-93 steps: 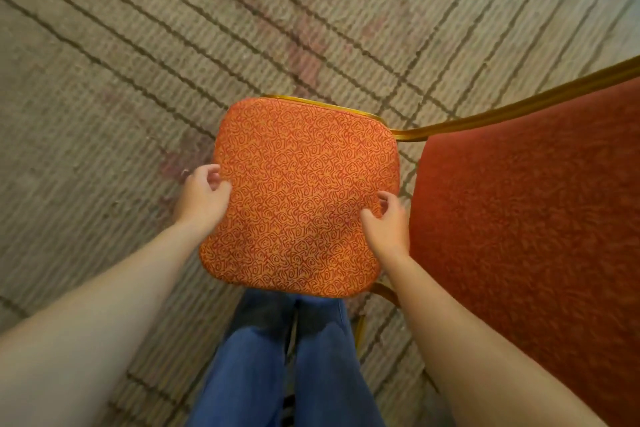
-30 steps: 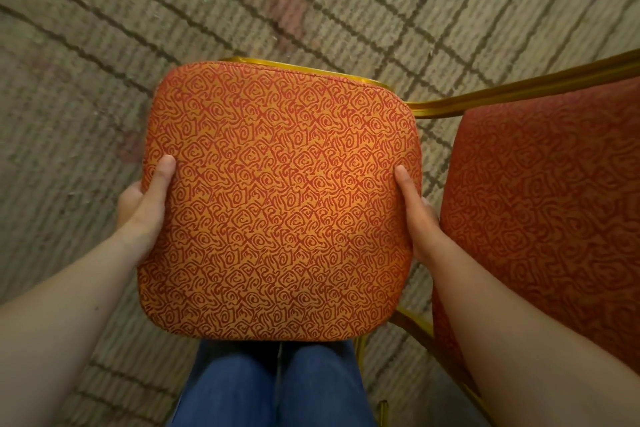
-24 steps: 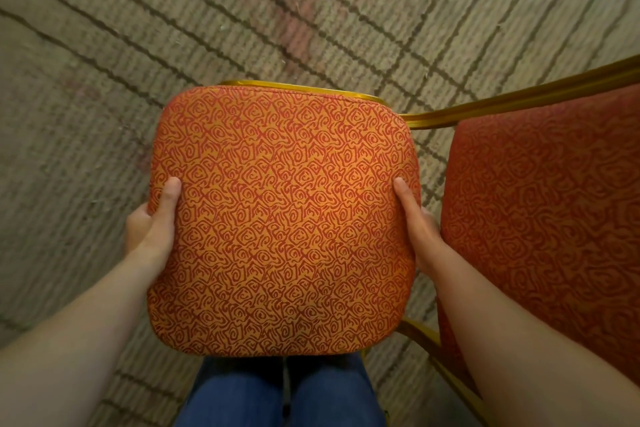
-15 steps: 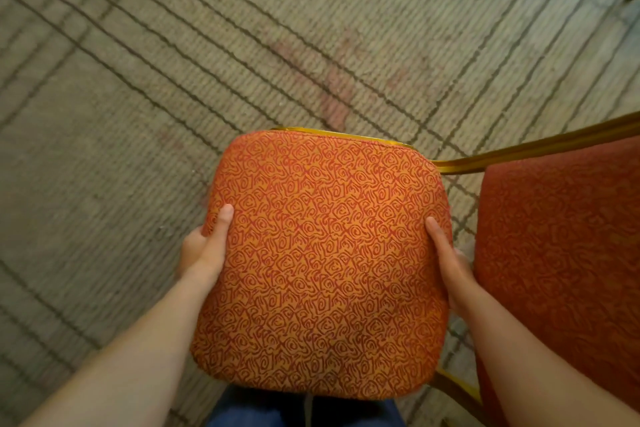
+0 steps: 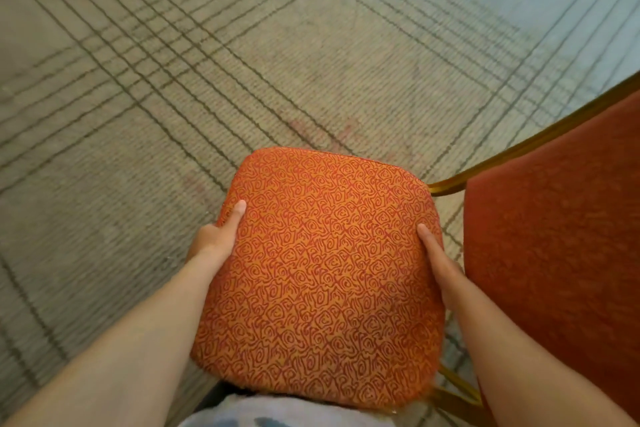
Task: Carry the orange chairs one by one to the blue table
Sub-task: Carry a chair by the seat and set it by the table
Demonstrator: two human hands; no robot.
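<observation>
Fingers (image 5: 236, 215) clamped on both side edges, thumbs flat on the patterned upholstery, a person's left hand (image 5: 214, 239) and right hand (image 5: 438, 260) grip an orange chair (image 5: 322, 281) at near centre, above lined carpet (image 5: 173, 97), just beside a second orange chair (image 5: 561, 253) at right.

Beige carpeted floor (image 5: 145, 225), crossed by dark line bands, faint reddish stains mid-frame; a gold-framed orange chair (image 5: 554, 253) stands at 3 o'clock.
</observation>
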